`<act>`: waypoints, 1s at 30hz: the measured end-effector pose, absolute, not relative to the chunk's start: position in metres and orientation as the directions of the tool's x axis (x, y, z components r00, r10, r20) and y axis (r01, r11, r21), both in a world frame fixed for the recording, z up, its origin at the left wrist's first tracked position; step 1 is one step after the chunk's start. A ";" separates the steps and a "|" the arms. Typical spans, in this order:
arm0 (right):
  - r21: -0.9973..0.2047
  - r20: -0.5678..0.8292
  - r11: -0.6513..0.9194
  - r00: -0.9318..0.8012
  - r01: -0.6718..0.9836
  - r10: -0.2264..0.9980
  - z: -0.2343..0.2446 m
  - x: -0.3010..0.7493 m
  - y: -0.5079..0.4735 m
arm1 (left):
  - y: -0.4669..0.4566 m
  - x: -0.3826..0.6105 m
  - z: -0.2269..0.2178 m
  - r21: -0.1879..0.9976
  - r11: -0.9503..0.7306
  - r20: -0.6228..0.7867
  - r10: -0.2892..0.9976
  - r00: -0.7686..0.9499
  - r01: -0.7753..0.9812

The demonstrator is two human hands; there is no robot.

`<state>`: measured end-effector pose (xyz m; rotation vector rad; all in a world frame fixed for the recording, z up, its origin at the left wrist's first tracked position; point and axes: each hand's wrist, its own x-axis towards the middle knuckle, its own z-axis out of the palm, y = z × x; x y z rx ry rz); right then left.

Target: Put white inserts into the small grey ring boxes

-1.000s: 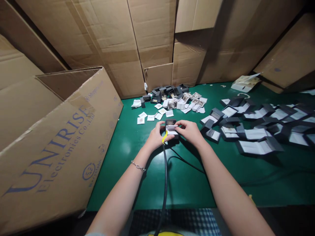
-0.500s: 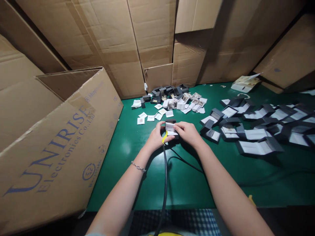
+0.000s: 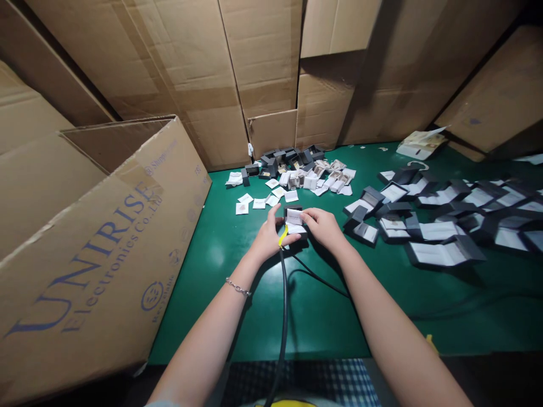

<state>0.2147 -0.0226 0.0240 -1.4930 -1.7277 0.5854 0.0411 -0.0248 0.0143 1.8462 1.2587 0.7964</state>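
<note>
Black, standing open as a lidded box (image 3: 302,236) on the green table (image 3: 220,277). Pinching its white insert (image 3: 293,216) with right hand (image 3: 323,229); curving left hand (image 3: 268,236) around its left side, cannot tell if gripping. Nearer than the white cards (image 3: 291,196), left of other boxes (image 3: 447,252).

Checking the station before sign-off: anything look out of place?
The black cable: it runs up beside the left hand, close to the open box being handled, so it might snag. Also, the black boxes and white pieces at the back lie jumbled together. I see nothing clearly damaged.
</note>
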 end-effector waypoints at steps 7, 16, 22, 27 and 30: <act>-0.822 0.179 0.122 0.048 0.556 0.983 0.026 0.209 -0.025 | -0.025 0.041 0.011 0.864 -0.237 0.096 0.943 0.317 0.445; -0.838 0.222 0.102 0.164 0.537 0.961 0.027 0.200 -0.030 | -0.025 0.041 0.011 0.861 -0.256 0.111 0.938 0.329 0.439; -0.848 0.226 0.059 0.258 0.527 0.940 0.025 0.199 -0.032 | -0.026 0.042 0.012 0.859 -0.267 0.120 0.935 0.335 0.437; -0.851 0.214 0.015 0.321 0.524 0.923 0.021 0.200 -0.029 | -0.027 0.043 0.012 0.849 -0.264 0.109 0.935 0.337 0.457; -0.847 0.202 -0.015 0.347 0.532 0.916 0.020 0.200 -0.027 | -0.027 0.043 0.011 0.848 -0.266 0.104 0.931 0.349 0.458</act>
